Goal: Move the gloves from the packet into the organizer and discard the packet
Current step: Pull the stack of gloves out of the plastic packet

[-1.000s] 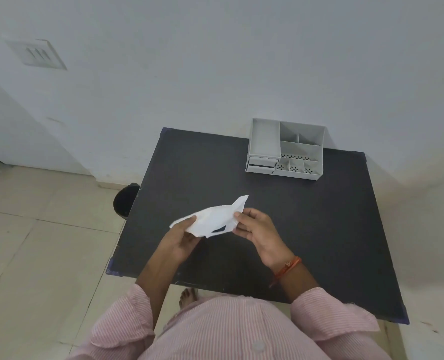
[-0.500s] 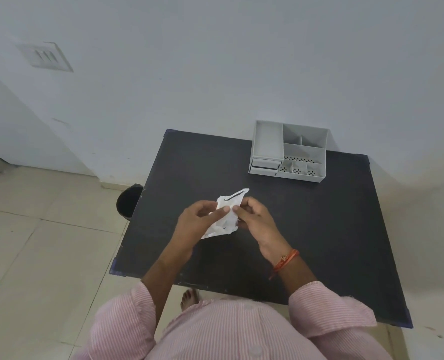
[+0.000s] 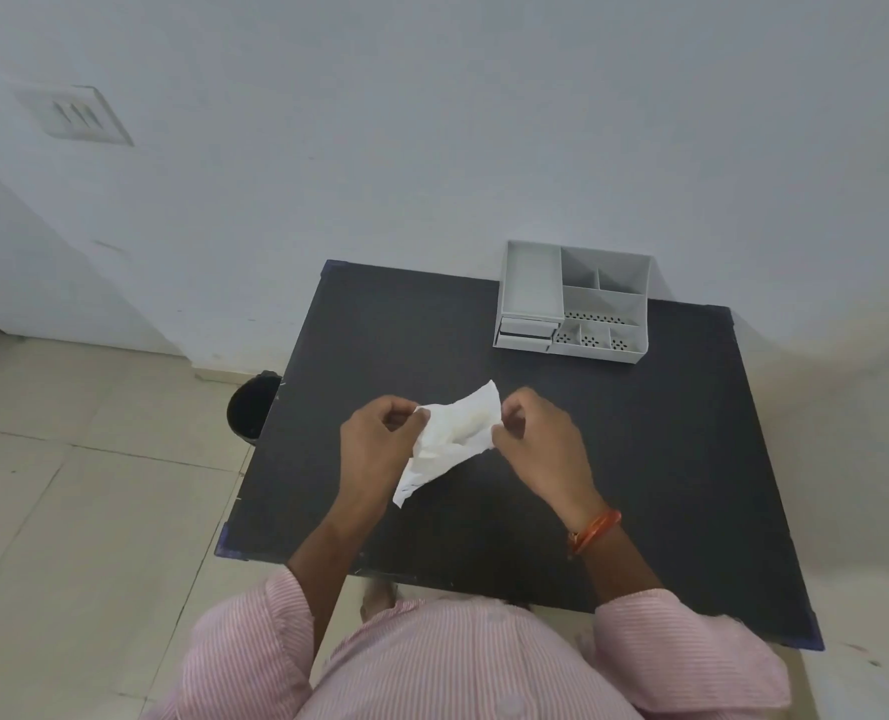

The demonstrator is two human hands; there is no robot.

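A white, crumpled paper packet hangs in the air above the middle of the black table. My left hand pinches its upper left edge and my right hand pinches its right edge, so the packet is stretched between them. No gloves show outside the packet. The grey plastic organizer stands at the table's far edge, right of centre, with a long left tray, small drawers and several compartments that look empty.
A black bin stands on the tiled floor beside the table's left edge. A white wall runs right behind the table, with a switch plate at upper left. My pink striped sleeves fill the bottom of the view.
My hands were pinched close together on the bunched packet half a second ago. They have since moved apart, spreading it out between them.
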